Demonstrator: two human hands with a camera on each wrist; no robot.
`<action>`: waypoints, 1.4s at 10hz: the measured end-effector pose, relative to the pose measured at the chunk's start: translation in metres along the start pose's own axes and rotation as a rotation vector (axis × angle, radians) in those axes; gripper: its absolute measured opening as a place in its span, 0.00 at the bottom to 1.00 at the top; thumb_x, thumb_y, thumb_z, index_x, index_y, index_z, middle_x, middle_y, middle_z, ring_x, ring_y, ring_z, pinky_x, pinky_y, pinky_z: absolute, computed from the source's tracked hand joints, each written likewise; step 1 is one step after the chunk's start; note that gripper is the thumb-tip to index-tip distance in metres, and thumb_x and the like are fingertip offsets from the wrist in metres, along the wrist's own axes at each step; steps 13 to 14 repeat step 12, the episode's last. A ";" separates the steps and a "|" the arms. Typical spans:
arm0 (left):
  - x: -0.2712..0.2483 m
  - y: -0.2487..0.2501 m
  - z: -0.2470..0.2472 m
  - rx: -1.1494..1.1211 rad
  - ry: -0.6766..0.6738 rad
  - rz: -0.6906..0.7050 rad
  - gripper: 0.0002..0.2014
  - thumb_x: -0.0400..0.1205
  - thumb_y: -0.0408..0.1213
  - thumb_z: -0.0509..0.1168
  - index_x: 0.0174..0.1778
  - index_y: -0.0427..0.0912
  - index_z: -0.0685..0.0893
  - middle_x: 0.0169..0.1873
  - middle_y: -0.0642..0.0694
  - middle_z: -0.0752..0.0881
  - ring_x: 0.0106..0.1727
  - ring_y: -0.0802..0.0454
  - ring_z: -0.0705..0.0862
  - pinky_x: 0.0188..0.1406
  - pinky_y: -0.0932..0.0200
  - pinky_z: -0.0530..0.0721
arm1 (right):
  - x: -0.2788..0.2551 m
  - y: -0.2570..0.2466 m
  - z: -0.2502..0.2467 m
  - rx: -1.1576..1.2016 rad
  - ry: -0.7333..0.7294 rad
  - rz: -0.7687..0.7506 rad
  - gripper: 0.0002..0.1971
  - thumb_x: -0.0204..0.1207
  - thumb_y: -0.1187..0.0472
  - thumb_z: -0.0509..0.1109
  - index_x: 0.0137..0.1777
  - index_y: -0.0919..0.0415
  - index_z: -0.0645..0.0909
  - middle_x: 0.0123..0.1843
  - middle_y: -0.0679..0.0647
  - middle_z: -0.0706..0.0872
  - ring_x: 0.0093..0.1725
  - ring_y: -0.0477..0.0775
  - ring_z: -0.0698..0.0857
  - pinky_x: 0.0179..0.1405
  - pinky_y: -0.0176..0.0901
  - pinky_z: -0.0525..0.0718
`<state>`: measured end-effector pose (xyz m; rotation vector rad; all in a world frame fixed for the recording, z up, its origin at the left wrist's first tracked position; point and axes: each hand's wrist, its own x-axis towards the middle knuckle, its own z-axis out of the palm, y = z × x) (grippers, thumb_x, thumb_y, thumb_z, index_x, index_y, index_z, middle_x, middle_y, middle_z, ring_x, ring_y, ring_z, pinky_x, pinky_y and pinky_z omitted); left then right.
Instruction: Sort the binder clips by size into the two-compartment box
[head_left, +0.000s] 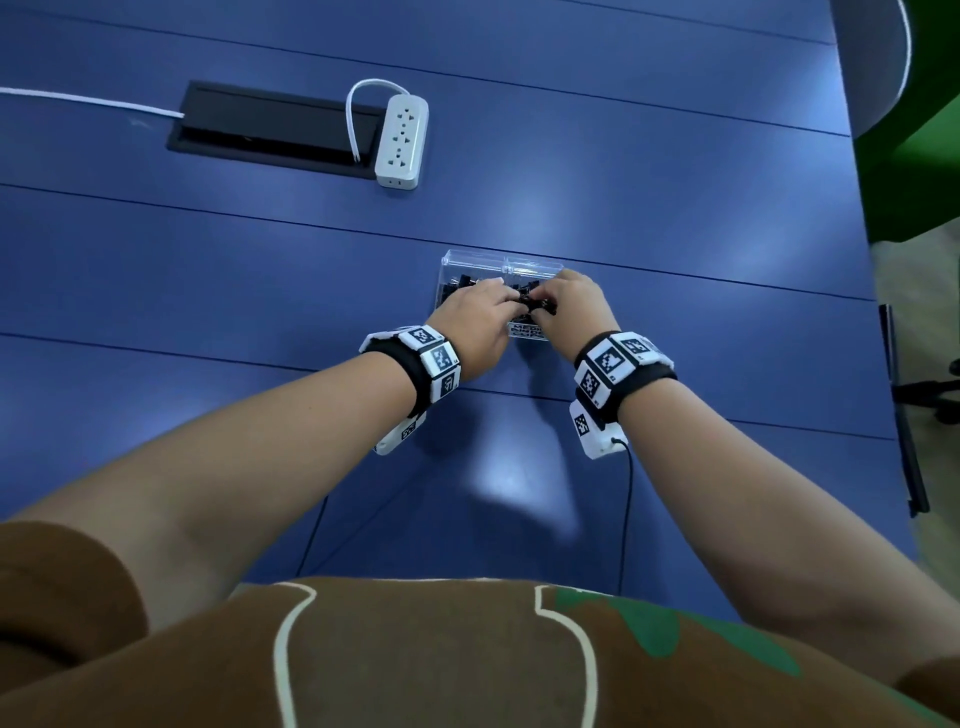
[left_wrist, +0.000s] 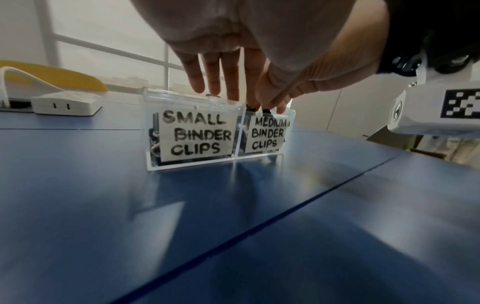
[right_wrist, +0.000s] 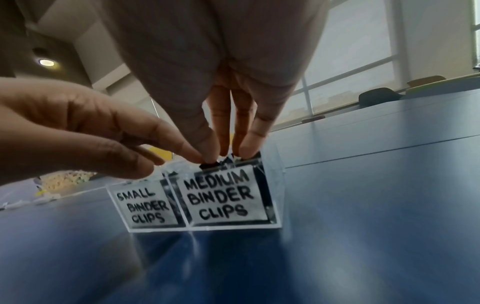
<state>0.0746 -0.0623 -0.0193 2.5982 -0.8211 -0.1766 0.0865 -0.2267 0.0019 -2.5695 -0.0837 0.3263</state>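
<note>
A clear two-compartment box (head_left: 478, 257) stands on the blue table, labelled SMALL BINDER CLIPS on its left half (left_wrist: 197, 133) and MEDIUM BINDER CLIPS on its right half (right_wrist: 223, 197). Black clips (head_left: 457, 286) lie in both halves. Over the rim of the medium half, my right hand (head_left: 548, 306) pinches a black binder clip (right_wrist: 209, 164) between thumb and fingers. My left hand (head_left: 511, 299) reaches in from the left. Its fingers are nearly straight, the index fingertip (right_wrist: 194, 153) touches that clip, and the thumb stays clear of it.
A white power strip (head_left: 401, 140) and a black cable hatch (head_left: 270, 124) lie far back on the left. The table's right edge (head_left: 883, 364) is close to the box, with chairs beyond it. Thin black cables run from my wrist units toward my body.
</note>
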 end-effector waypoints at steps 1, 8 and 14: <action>0.000 0.001 0.003 0.055 -0.050 -0.002 0.18 0.77 0.30 0.58 0.61 0.38 0.85 0.66 0.41 0.83 0.73 0.34 0.74 0.72 0.37 0.74 | -0.002 0.002 0.004 -0.052 -0.036 -0.023 0.15 0.76 0.71 0.62 0.58 0.64 0.85 0.57 0.63 0.81 0.64 0.62 0.74 0.62 0.49 0.76; 0.027 -0.040 -0.063 -1.086 0.391 -0.977 0.14 0.87 0.41 0.52 0.61 0.42 0.78 0.36 0.52 0.87 0.39 0.56 0.77 0.33 0.61 0.75 | 0.019 0.024 -0.013 0.982 0.029 0.583 0.24 0.82 0.39 0.49 0.46 0.48 0.85 0.46 0.50 0.79 0.42 0.53 0.76 0.40 0.45 0.81; -0.022 -0.031 -0.028 -0.733 0.274 -0.784 0.17 0.80 0.33 0.64 0.65 0.49 0.78 0.49 0.48 0.82 0.45 0.49 0.83 0.53 0.49 0.87 | -0.018 0.027 0.009 0.496 0.130 0.232 0.08 0.76 0.57 0.69 0.54 0.46 0.80 0.59 0.49 0.82 0.43 0.57 0.86 0.46 0.51 0.89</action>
